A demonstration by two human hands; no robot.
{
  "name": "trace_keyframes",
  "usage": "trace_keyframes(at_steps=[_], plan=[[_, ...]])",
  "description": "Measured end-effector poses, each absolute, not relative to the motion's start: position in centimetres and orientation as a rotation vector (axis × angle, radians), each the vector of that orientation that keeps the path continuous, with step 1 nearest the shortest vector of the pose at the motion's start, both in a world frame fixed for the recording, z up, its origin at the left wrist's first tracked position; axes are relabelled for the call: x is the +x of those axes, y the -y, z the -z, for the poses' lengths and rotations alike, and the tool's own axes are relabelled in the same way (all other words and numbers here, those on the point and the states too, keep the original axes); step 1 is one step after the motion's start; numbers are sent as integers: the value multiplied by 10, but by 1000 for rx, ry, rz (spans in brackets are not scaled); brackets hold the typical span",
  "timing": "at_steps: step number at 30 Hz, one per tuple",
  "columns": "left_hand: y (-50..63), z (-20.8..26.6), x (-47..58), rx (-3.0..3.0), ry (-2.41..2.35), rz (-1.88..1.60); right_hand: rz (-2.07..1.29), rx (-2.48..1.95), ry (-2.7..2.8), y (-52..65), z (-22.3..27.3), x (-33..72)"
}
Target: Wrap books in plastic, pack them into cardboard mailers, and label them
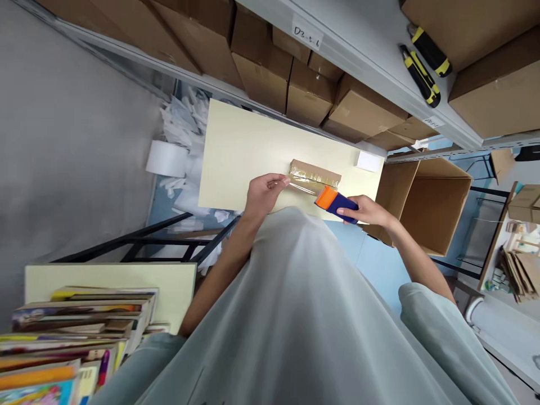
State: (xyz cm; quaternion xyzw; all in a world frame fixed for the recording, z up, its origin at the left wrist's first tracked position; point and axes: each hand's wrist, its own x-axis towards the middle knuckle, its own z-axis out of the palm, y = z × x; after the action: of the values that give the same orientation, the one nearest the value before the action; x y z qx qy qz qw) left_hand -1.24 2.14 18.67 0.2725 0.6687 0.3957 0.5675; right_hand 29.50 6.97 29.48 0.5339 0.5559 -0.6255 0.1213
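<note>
- The step in hand looks like sealing: a small cardboard carton (319, 171) lies on the cream bench (236, 149), in front of the person's light grey garment (301, 270), and shiny clear tape (301, 188) runs along its near side.
- The left hand (262, 196) has thumb and index finger pinched together at the carton's near left corner, apparently on the tape's end; the fingertips hide the exact contact.
- The right hand's (363, 211) grip is closed around the navy handle of an orange-fronted tape dispenser (337, 203), its orange head at the carton's near right corner. Whether the head touches the cardboard, I cannot tell.
- The carton lies lengthwise between the two hands, already glossy with tape across much of its visible surface.
- As a judgement, the next move calls for the left pinch to anchor the tape while the dispenser keeps the strip taut and in line with the carton's edge; after that, the strip needs pressing flat and cutting.
- Slack in the strip could let it wrinkle, and a light carton could slide on the smooth bench.
- A small white box (368, 161) stands near the bench's right end, well clear of the carton.
</note>
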Motion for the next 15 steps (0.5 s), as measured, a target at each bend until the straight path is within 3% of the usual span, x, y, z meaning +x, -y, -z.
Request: trace_keyframes(at_steps=[15], plan=[[-59, -71, -35, 422, -1591, -885, 1751, 1368, -1443, -159, -243, 242]])
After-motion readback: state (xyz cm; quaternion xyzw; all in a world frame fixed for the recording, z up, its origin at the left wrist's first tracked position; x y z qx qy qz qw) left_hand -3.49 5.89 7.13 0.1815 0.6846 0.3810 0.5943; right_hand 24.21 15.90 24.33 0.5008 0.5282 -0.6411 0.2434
